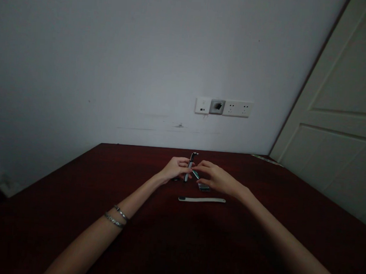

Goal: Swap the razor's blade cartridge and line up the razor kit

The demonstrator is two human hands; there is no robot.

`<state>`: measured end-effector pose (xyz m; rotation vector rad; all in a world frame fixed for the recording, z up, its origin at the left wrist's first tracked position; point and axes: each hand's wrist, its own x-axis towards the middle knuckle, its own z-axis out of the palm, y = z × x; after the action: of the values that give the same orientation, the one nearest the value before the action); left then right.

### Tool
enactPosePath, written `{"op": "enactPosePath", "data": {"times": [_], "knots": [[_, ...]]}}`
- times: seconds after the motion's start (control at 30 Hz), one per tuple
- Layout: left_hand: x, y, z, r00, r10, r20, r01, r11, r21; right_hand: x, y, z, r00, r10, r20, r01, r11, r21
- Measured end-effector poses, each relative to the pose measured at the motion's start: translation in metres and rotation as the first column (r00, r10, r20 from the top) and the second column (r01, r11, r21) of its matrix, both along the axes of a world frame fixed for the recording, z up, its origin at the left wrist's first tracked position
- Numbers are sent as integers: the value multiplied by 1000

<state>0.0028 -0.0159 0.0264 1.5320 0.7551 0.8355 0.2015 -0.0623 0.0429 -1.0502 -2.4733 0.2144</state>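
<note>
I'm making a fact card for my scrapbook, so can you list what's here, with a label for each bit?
Left hand: holding a slim grey-and-black item, bent dark end up
Right hand: fingers at a small greenish piece, grip unclear
Under right hand: small boxy item
Nearest the person: pale strip, dark left end
Table: dark red
Wall: sockets

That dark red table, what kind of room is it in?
Probably a room in a home or office: the table stands by a wall with sockets, and a pale panelled door is at right.
</note>
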Motion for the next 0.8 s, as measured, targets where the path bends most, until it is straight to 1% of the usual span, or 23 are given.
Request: {"op": "enactPosePath", "data": {"times": [0.13, 0.23, 0.3, 0.37, 0.47, 0.53, 0.6, 0.63, 0.7, 0.73, 0.8], "knots": [[-1, 0, 0, 1000, -28, -8, 28, 1000, -6, -1, -1, 1, 1000, 18, -24, -18, 1000, 8], [-5, 2, 0, 999, -51, 8, 51, 999, -9, -2, 0, 1, 991, 42, -126, -43, 999, -10], [-9, 3, 1, 999, -29, 37, 29, 1000, 2, -2, 3, 0, 967, 13, -253, -33, 997, -74], [-12, 5, 1, 997, 10, 72, -11, 1000, 18, -2, 9, -2, 911, -55, -408, -27, 981, -192], [-13, 4, 3, 991, 71, 113, -77, 996, 42, -3, 23, -8, 762, -160, -627, -99, 929, -358], [-12, 2, 4, 985, 113, 128, -120, 991, 51, -7, 32, -12, 634, -231, -738, -181, 883, -433], [-8, -1, 6, 980, 147, 134, -156, 986, 56, -13, 41, -16, 483, -305, -821, -299, 824, -482], [-7, -3, 6, 978, 160, 136, -169, 984, 59, -17, 45, -17, 403, -336, -851, -374, 788, -488], [-3, -5, 6, 974, 177, 141, -188, 979, 73, -25, 52, -19, 258, -382, -887, -530, 712, -461], [-2, -5, 6, 973, 182, 144, -195, 977, 85, -29, 56, -21, 199, -401, -894, -598, 673, -435], [2, -5, 4, 969, 190, 158, -210, 971, 115, -35, 62, -22, 118, -430, -895, -699, 604, -382]]}}
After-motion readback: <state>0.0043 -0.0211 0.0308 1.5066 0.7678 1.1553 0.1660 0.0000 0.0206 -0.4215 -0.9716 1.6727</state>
